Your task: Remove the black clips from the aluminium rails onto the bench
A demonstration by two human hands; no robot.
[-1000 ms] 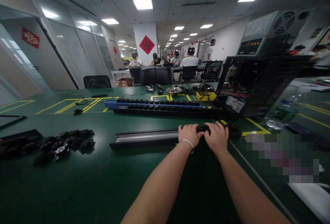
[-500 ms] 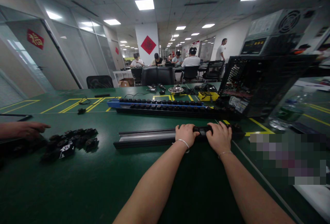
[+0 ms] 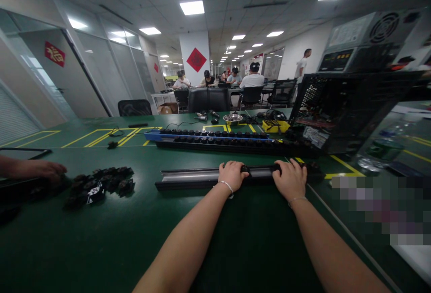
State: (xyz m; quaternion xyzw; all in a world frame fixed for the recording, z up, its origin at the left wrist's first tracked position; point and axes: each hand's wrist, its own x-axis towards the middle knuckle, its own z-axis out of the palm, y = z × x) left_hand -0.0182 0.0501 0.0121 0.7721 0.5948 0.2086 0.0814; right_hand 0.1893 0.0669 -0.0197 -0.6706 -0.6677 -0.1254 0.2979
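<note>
Left hand [image 3: 232, 175] pinches a black part [image 3: 246, 169] in the rail [image 3: 191, 177]; right hand [image 3: 291, 178] covers more, hold unclear — seemingly unfinished, left stretch bare.

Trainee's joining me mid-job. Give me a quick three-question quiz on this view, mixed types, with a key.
1. True or false: the wearer's left hand and right hand are apart, both at the black rail.

2. Which is stacked above the computer case?
a) yellow tray
b) grey unit with a fan grille
c) plastic bottle

3. Fill in: the long strip on the table beyond the rail is coloured ___.

Key: 1 true; 2 b; 3 blue
</note>
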